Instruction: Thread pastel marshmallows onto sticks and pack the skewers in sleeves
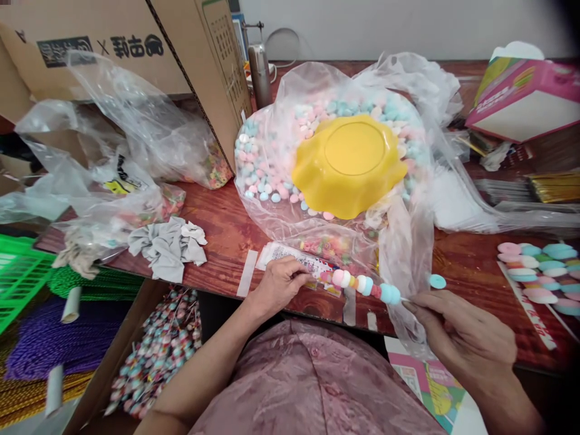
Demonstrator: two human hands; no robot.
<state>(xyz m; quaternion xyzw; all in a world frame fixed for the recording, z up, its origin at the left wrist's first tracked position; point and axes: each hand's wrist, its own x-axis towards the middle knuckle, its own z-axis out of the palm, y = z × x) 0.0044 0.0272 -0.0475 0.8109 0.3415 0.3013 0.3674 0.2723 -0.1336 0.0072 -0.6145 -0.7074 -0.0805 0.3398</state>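
A candy skewer [364,285] is held in front of the upturned yellow bowl [354,151], its stick [405,300] pinched by the right hand [473,332]; the curled left hand's [281,284] grip cannot be told. Around the bowl, pastel candies [260,163] are bagged in clear plastic [312,78]; left of it, "X" is printed on a carton [129,75].

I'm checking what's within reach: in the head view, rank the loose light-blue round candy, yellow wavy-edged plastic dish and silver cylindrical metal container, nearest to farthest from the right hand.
From the right hand:
1. Light-blue round candy: just ahead.
2. Yellow wavy-edged plastic dish: ahead, left.
3. Silver cylindrical metal container: back left.
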